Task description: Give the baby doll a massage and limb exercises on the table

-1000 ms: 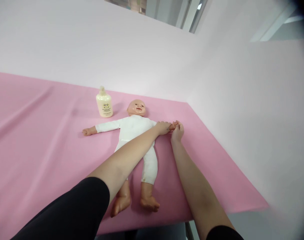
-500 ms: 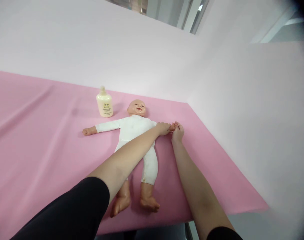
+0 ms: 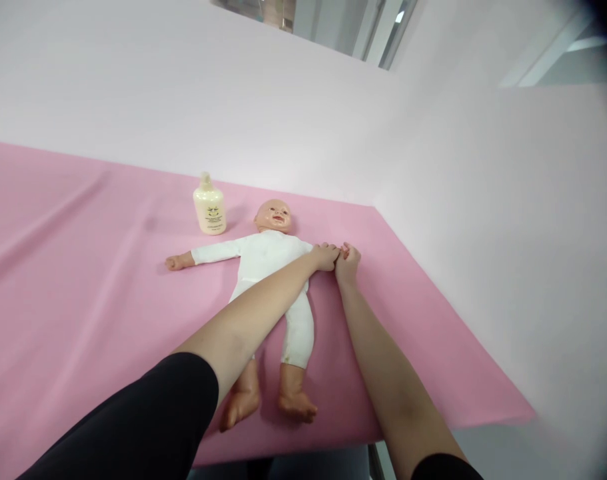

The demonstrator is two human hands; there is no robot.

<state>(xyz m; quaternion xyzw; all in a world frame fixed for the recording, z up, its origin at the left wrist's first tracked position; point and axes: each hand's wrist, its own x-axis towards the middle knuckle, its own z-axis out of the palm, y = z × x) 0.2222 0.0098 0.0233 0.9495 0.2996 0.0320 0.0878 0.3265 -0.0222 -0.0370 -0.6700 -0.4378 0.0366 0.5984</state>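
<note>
A baby doll with a white cloth body lies on its back, head at the far side and feet toward me. My left hand is wrapped round the doll's arm on the right, near its wrist. Close against it, my right hand has its fingers curled round the doll's hand, which is mostly hidden. My left forearm crosses over the doll's belly and one leg. The doll's other arm stretches out to the left on the cloth.
A pale yellow pump bottle stands left of the doll's head. Pink cloth covers the table, with some creases at the left. A white wall rises behind the table and another along its right side.
My right hand has moved a little left, closer to my left hand, and now covers more of the doll's hand. My left hand has stayed on the doll's arm.
</note>
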